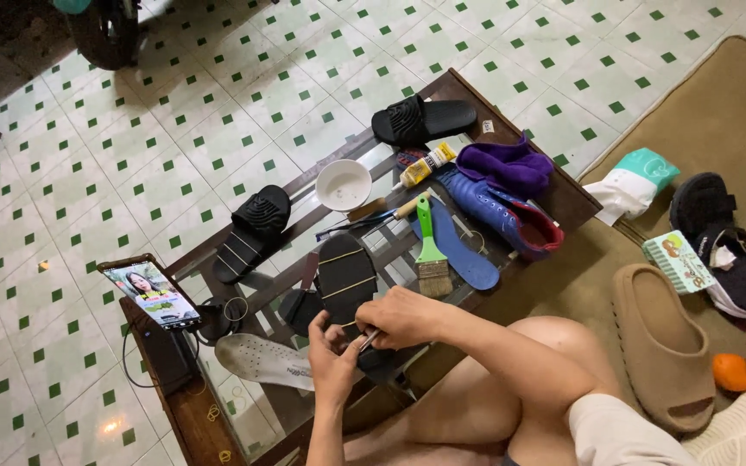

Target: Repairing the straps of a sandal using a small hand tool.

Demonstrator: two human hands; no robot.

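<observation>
Black sandal, sole up, lying lengthwise on the glass worktop at its near edge, bound crosswise by two pale bands (one near the toe, one at mid-length); its near end is covered by both hands. Small slim tool, metallic in look, pinched between the left hand and right hand; kind not discernible.

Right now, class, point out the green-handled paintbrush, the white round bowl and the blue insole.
Green-handled paintbrush (pixel 429 250), head view, on its handle.
White round bowl (pixel 343 185), head view, on its inside.
Blue insole (pixel 464 250), head view, on its middle.
</observation>
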